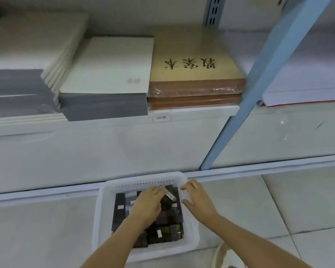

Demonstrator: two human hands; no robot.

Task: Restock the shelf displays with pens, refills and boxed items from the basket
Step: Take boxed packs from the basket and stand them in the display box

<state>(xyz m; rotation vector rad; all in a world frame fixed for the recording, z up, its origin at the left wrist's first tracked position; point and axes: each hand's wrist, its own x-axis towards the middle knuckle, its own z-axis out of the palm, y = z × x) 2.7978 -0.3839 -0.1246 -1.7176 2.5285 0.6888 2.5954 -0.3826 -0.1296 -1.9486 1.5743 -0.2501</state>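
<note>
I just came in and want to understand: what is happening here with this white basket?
A person works at a white basket set low in front of the shelves. The left hand reaches among the dark boxes inside, its fingers curled beside a slim grey item; whether it holds that item is unclear. The right hand rests open on the basket's right rim.

Basket (143, 178): one, white.
Boxes (163, 234) inside basket: at least six dark ones in sight; full count hidden under a hand.
Hands: two, left hand (148, 205) and right hand (198, 200).
Brown packs (195, 93), wrapped: two, stacked.
Grey stacks (104, 106): two.
Label (161, 118) on shelf edge: one.
Blue upright (259, 78): one.
Red-edged folder (306, 95): one.
</note>
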